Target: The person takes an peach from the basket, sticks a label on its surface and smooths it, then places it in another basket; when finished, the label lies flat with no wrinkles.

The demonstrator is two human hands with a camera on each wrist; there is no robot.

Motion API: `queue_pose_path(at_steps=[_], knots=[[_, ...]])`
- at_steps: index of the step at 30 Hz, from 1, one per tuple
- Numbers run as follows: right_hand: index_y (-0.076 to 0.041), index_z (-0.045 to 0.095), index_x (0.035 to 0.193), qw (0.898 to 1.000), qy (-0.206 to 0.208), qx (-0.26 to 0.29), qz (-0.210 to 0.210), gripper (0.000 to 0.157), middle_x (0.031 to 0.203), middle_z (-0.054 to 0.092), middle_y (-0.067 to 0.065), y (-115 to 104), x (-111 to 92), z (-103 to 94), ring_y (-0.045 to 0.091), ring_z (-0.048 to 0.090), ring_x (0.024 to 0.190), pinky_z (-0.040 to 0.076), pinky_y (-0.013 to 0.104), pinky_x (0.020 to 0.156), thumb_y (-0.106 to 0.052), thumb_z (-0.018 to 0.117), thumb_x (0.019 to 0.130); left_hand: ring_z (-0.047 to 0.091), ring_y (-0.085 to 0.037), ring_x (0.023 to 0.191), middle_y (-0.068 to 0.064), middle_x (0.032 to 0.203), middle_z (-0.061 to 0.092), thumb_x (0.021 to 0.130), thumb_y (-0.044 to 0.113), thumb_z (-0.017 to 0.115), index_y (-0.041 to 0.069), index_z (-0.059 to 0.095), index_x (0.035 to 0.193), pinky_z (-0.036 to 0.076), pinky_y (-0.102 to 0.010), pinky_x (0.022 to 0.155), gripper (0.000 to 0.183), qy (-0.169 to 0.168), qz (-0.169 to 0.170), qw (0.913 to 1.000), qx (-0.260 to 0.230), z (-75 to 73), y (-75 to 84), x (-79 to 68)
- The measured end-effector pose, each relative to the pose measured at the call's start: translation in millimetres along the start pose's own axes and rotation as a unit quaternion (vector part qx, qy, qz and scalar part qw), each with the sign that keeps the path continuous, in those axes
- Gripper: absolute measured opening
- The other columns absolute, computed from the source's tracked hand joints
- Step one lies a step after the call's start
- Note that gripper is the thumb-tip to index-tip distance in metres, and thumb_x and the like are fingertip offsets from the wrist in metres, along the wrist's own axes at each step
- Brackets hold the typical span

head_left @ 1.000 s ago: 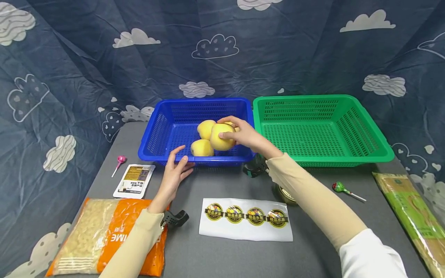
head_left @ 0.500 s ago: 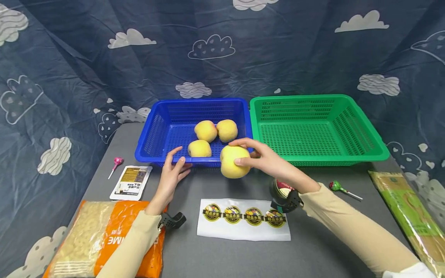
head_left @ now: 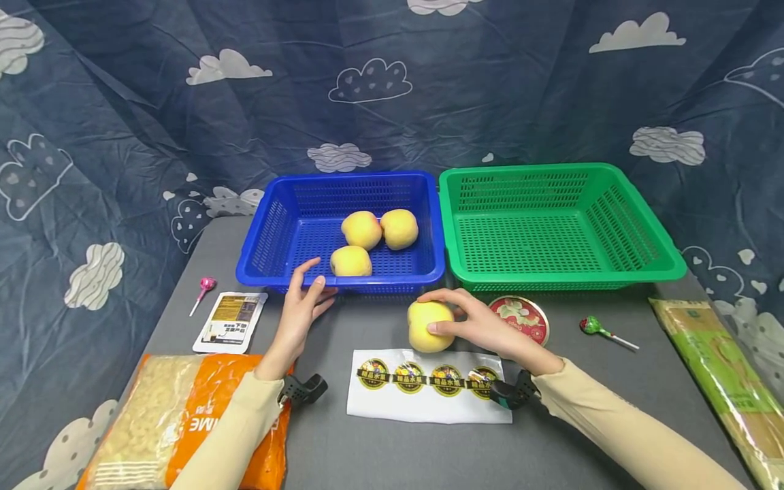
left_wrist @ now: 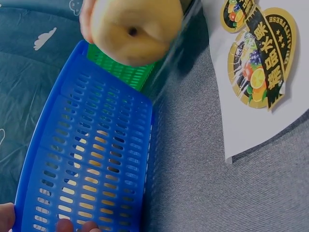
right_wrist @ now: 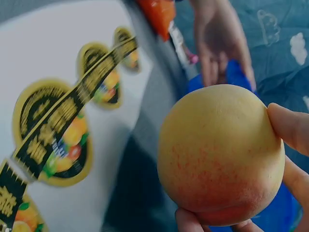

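Observation:
My right hand (head_left: 490, 330) holds a yellow peach (head_left: 427, 328) between thumb and fingers, above the table in front of the baskets. In the right wrist view, the peach (right_wrist: 219, 154) shows a red blush. My left hand (head_left: 297, 320) grips the front rim of the blue basket (head_left: 401, 280), with fingers on both sides of the wall. Inside this basket lie three more peaches (head_left: 361, 230). Close below the held peach lies a white sheet of round fruit stickers (head_left: 429, 410).
A green basket (head_left: 569, 278) stands right of the blue one. Around lie a red round tin (head_left: 520, 316), a green lollipop (head_left: 591, 325), a pink lollipop (head_left: 207, 283), a white pouch (head_left: 229, 323), an orange bag (head_left: 202, 415) and a long green packet (head_left: 723, 367).
My right hand has lifted the peach out of the blue basket and brought it towards me, near the sticker sheet. The red tin has come into view. My left hand stays at the rim.

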State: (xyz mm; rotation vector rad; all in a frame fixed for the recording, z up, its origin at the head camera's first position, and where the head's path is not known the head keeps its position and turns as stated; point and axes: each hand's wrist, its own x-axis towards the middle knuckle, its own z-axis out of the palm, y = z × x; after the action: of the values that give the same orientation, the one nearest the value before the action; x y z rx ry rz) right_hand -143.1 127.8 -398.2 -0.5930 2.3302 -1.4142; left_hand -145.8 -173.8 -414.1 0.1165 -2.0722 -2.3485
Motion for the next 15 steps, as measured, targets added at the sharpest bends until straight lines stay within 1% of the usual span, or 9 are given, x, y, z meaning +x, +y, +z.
queue_pose_path(at_steps=[5,8,13,15], knots=[[-0.021,0.053,0.124,1.0,0.005,-0.013,0.007,0.045,0.121,0.045,0.01,13,6,4.4,0.029,0.044,0.105,0.041,0.043,0.082,-0.029,0.066,0.082,0.047,-0.044,0.106,-0.025,0.108,0.046,0.095,0.02,0.045,0.014,0.033,0.135,0.042,-0.043,0.089,0.042,0.004,-0.001,1.0,-0.003,0.8,-0.2,-0.1],[-0.019,0.051,0.126,1.0,0.001,-0.028,0.001,0.045,0.12,0.045,0.011,15,6,5.6,0.029,0.043,0.105,0.04,0.045,0.082,-0.028,0.063,0.084,0.047,-0.044,0.106,-0.025,0.108,0.046,0.095,0.021,0.044,0.013,0.032,0.135,0.042,-0.042,0.089,0.042,0.003,0.0,1.0,0.001,0.9,-0.5,0.1],[-0.015,0.046,0.131,0.998,-0.009,-0.06,-0.029,0.051,0.122,0.045,0.014,14,2,6.7,0.027,0.041,0.107,0.037,0.047,0.084,-0.024,0.063,0.084,0.047,-0.044,0.106,-0.025,0.11,0.046,0.096,0.02,0.044,0.013,0.032,0.136,0.042,-0.044,0.089,0.042,0.004,0.001,0.9998,0.017,0.3,0.3,0.0],[-0.013,0.045,0.132,0.997,-0.004,-0.069,-0.044,0.053,0.124,0.044,0.015,14,1,7.4,0.028,0.04,0.108,0.038,0.047,0.084,-0.022,0.065,0.083,0.047,-0.044,0.106,-0.025,0.111,0.045,0.096,0.02,0.043,0.013,0.031,0.136,0.041,-0.044,0.09,0.043,0.002,0.001,0.9997,0.026,0.1,1.6,-0.2]])
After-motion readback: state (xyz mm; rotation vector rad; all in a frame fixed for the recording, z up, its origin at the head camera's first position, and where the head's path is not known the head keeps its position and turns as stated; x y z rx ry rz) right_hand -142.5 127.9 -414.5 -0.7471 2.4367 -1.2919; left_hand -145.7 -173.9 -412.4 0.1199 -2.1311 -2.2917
